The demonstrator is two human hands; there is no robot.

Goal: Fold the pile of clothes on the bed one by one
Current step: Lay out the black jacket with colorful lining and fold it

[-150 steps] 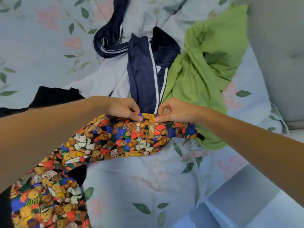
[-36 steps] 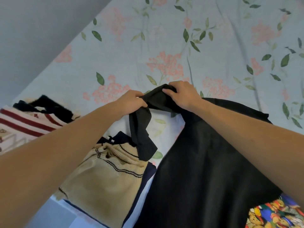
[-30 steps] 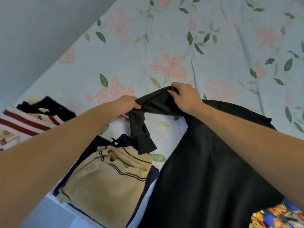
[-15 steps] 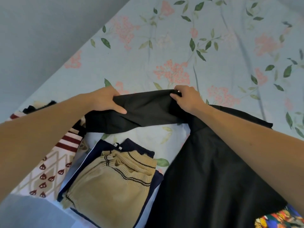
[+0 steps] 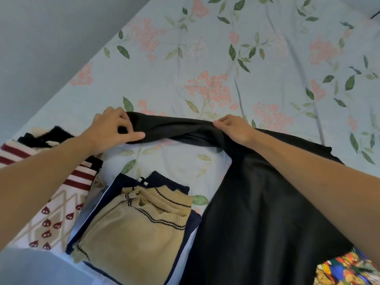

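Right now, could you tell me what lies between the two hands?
In the head view, a stretch of the black garment spans from the left hand to the right hand, both gripping it.

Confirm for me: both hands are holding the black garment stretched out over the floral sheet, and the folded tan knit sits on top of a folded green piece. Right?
Not quite. In the head view the folded tan knit lies on a navy piece, not a green one. The rest holds: the left hand and right hand hold the black garment stretched over the floral sheet.
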